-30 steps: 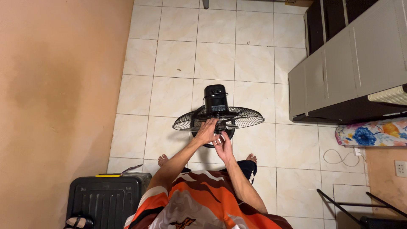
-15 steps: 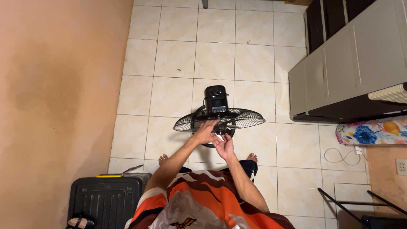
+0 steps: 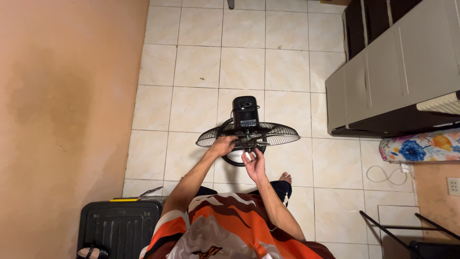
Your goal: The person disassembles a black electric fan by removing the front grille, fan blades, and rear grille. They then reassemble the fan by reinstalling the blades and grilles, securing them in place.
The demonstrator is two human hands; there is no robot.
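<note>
A black standing fan is right below me on the tiled floor, its motor housing on the far side and its wire guard spread left and right. My left hand grips the guard's near rim left of the hub. My right hand is raised just below the hub, fingers curled at the centre piece; whether it holds a small part I cannot tell. The round base shows under my hands.
A black ribbed case lies at my lower left against the orange wall. Grey cabinets stand at the right, with a floral cushion, a white cable and a black frame below them.
Both hands have stayed at the fan's hub with only slight shifts of the fingers. The fan has not moved.
</note>
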